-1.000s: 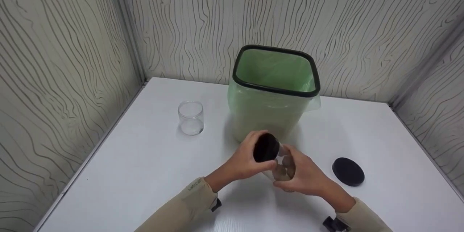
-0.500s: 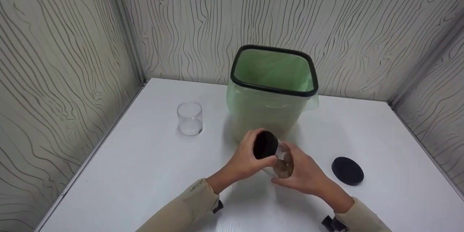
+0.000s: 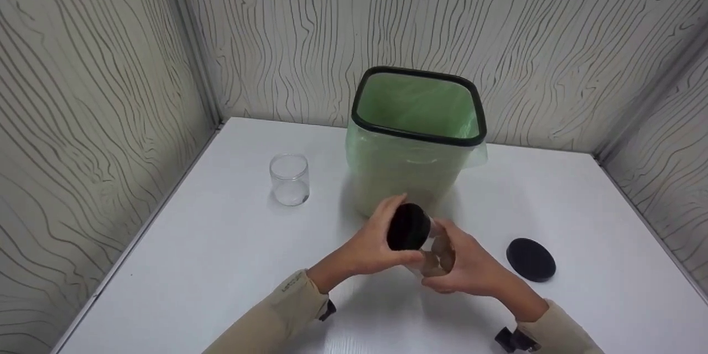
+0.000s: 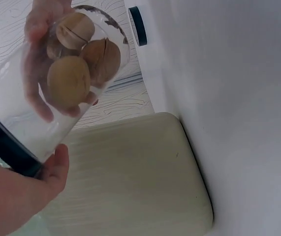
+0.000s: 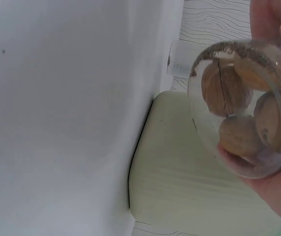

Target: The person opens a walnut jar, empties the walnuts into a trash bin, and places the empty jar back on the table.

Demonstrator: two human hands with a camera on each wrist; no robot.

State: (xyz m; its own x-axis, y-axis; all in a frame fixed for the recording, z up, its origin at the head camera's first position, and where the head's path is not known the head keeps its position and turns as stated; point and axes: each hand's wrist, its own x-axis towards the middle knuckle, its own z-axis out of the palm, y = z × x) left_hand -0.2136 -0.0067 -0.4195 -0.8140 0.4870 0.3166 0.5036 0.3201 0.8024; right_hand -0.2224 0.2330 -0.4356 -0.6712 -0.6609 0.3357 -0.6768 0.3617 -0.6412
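Observation:
Both hands hold a clear jar (image 4: pixel 19 110) tilted above the table, in front of the bin. My left hand (image 3: pixel 373 246) grips its black lid (image 3: pixel 409 227), thumb on the near side and fingers over the far side. The right hand (image 3: pixel 475 265) wraps the jar's clear body from the right, near the bottom end. Several walnuts (image 5: pixel 226 91) lie inside at the base, one with a dark crack along its shell. Brown crumbs show round the jar's bottom edge in the right wrist view. The lid sits on the jar's mouth in the left wrist view.
A bin (image 3: pixel 409 177) with a green liner and black rim stands behind the hands. To the left is a lidless clear jar (image 3: pixel 290 180) on the white table (image 3: pixel 221 265). A black round lid (image 3: pixel 531 260) lies at the right. Patterned walls enclose the back and sides.
The hands and jar shift only slightly, a little to the right and down over the last half second. Both hands keep their grip; the bin, other jar and loose lid stay put.

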